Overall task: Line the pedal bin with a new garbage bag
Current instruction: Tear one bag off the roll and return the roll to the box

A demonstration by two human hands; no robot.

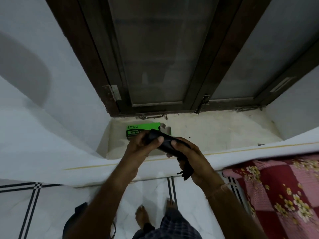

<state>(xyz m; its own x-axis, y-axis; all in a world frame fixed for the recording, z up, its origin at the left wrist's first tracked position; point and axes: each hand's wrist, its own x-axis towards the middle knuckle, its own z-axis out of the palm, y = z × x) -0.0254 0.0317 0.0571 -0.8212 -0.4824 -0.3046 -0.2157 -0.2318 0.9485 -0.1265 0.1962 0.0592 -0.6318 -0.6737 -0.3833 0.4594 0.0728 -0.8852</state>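
Filling the upper middle of the frame, a dark wooden window [164, 54] with frosted panes stands shut, flanked by white walls [43, 83] on the left and right. Below it a pale stone sill [215, 133] runs across the centre, its front edge marked by a thin yellow line. Lower still, white floor tiles [107, 195] with black stripes spread over the bottom of the frame, and a red and pink floral blanket [279, 190] covers the lower right corner. A dark rounded object [72, 219] sits at the bottom left, half hidden behind the left forearm; what it is cannot be told. Two bare feet [143, 216] and a checked garment show at the bottom centre. On the sill, left of centre, lies a green garbage bag box [143, 127] with its right end flap open, partly hidden by the hands. Just in front of it both hands meet around a black garbage bag roll [165, 144], held in the air above the sill's front edge. The left hand [143, 144] grips the roll's upper left end, thumb on top. The right hand [191, 157] closes on the lower right part, thumb pressed on the roll, and a loose black end of bag [187, 171] hangs from under its palm
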